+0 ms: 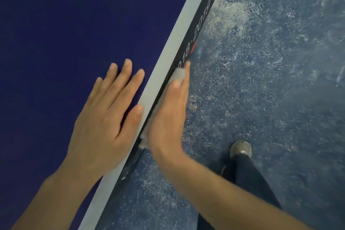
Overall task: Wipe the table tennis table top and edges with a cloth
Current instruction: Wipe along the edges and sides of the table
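Note:
The dark blue table tennis table top (65, 24) fills the left of the view, bordered by a white line (179, 30) and a black side edge (200, 28) with white lettering. My left hand (106, 117) lies flat on the top, fingers spread, thumb touching the white line. My right hand (169, 115) presses a grey cloth (178, 73) flat against the black side edge. The cloth shows past my fingertips and at the heel of the palm; the rest is hidden under the hand.
A worn, speckled blue floor (270, 80) lies to the right of the table, with a pale scuffed patch (233, 11). My leg in dark trousers (248, 175) and a grey shoe (240, 148) stand close to the table's side.

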